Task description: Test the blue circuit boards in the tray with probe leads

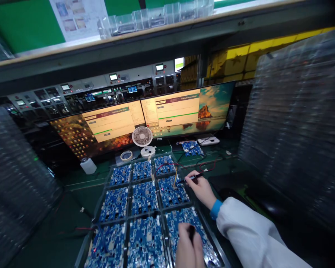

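My right hand (201, 190) comes out of a white sleeve with a blue cuff. Its fingers are closed on a slim black pen (194, 177), whose tip points left over the middle-row, right-column blue circuit board (170, 199). A thin yellow lead (175, 175) stands up from that same board. Lower in the view, my left hand (187, 247) is closed on a small black object (191, 231), mostly hidden by the fingers. It is above the near right circuit board (181, 219). Several such boards lie in the compartments of a dark tray (130, 217).
Two monitors (173, 108) stand behind the tray, with a white fan (142, 137), a tape roll (126, 156) and a white bottle (88, 166) before them. Tall stacks of clear trays (293, 111) flank the bench. Red wires (83, 228) reach the tray. A shelf (145, 33) crosses overhead.
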`<state>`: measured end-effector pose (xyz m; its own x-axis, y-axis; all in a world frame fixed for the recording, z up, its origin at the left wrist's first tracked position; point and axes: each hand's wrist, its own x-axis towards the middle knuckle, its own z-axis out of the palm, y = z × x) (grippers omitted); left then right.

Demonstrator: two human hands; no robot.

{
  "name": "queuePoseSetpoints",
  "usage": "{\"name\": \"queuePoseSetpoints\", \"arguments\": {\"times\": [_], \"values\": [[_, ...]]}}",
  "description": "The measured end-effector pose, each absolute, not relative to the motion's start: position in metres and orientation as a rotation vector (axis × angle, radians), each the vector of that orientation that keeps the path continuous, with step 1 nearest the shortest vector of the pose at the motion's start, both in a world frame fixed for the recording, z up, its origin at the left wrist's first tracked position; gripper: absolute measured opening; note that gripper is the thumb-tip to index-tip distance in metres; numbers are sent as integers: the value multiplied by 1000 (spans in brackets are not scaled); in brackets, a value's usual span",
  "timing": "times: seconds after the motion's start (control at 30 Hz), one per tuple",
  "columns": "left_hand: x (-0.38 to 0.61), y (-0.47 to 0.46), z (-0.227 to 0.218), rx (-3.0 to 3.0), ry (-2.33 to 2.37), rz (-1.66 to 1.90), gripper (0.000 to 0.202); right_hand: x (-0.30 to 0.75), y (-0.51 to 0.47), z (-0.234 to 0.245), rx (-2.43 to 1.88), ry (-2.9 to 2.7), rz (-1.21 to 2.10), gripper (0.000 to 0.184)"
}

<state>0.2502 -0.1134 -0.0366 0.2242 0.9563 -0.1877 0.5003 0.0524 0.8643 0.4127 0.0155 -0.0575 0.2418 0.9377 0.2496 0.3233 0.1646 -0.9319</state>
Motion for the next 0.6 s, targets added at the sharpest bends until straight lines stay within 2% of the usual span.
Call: {"name": "queuePoseSetpoints", "arguments": {"times": [0.13, 0.3, 0.6], "values": [[227, -85, -25, 1524, 1371, 856, 43, 412, -23, -10, -1271, -1255, 779, 44], [219, -67, -14, 1555, 1335, 990, 43, 404, -69, 35, -1173, -1292, 888, 45], [231, -80, 13, 1798, 1344, 993, 28, 413, -91, 40, -1143, -1295, 875, 46]]}}
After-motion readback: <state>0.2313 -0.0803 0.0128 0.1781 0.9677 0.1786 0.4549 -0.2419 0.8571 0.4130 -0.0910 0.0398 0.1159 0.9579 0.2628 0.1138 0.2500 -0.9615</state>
